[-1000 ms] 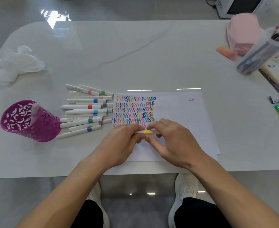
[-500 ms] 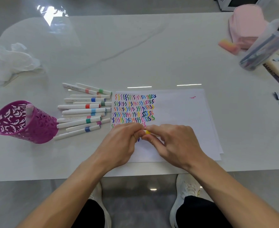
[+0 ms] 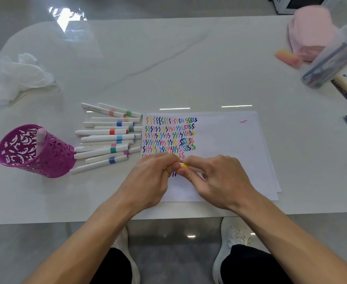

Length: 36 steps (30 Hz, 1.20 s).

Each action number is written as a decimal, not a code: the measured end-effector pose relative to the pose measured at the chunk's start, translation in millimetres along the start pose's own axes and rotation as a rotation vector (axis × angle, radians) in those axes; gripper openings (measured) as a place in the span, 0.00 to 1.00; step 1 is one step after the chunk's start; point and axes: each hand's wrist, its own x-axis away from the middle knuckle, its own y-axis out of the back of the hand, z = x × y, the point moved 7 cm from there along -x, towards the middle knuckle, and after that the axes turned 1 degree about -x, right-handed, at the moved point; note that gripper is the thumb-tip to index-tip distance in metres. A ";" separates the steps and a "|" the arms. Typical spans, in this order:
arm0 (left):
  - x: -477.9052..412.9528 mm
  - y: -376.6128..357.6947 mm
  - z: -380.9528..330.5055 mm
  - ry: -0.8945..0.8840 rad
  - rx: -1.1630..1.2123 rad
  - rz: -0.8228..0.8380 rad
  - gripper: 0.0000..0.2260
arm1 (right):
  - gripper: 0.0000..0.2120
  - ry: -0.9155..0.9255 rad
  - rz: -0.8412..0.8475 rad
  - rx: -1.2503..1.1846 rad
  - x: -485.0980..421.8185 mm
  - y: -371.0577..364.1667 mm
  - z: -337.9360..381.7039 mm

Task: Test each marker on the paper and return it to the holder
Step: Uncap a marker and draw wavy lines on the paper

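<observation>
L hand [image 3: 151,177] & R hand [image 3: 217,179] pinch yellow marker [image 3: 185,165] btwn fingertips, over paper [image 3: 230,144]

White table [image 3: 168,58] carries paper [image 3: 230,144], loose markers [image 3: 107,138], a purple holder [image 3: 51,160].

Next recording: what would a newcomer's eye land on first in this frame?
The block of multicoloured squiggles filling the left part of the paper draws the eye first. Just in front of it, the left hand and right hand meet, both gripping a yellow-banded marker. Left of the paper lies a pile of white markers, then a purple holder with a single marker standing in it.
</observation>
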 end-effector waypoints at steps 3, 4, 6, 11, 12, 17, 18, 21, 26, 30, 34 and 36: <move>0.3 1.3 -0.9 0.008 -0.009 0.001 0.08 | 0.17 0.012 -0.029 0.016 1.0 -0.6 2.6; 0.1 1.5 -0.9 0.014 -0.013 0.000 0.08 | 0.17 0.018 -0.038 0.024 1.0 -0.1 4.1; 0.8 0.7 0.0 0.032 -0.007 -0.004 0.08 | 0.17 0.019 -0.038 0.051 1.2 -0.5 5.8; 3.1 -3.5 1.7 0.061 -0.013 0.001 0.09 | 0.21 0.006 -0.038 0.102 2.3 -4.6 5.2; 3.0 -2.7 2.2 0.067 -0.008 -0.001 0.08 | 0.21 0.000 -0.040 0.109 2.3 -4.8 4.5; 0.2 5.3 3.8 0.058 0.009 -0.041 0.09 | 0.28 -0.053 -0.012 0.086 0.9 -6.2 -6.0; -0.4 3.4 4.4 0.067 0.001 -0.032 0.09 | 0.28 -0.065 0.013 0.085 0.2 -7.5 -8.1; -1.3 2.2 13.1 0.122 -0.036 -0.049 0.10 | 0.29 -0.131 0.079 0.104 -2.6 -4.4 -12.7; -1.2 16.2 31.1 0.114 -0.083 -0.222 0.11 | 0.11 -0.176 0.031 -0.056 -2.7 6.5 -15.2; -2.9 7.5 32.3 0.087 -0.151 -0.234 0.11 | 0.14 -0.182 -0.070 -0.301 -2.4 13.6 -19.6; -2.4 2.7 30.4 0.063 -0.208 -0.229 0.12 | 0.18 -0.229 -0.107 -0.604 -3.9 9.9 -26.8; -1.1 2.4 29.8 0.063 -0.211 -0.240 0.12 | 0.21 -0.283 -0.077 -0.776 -4.3 3.9 -29.1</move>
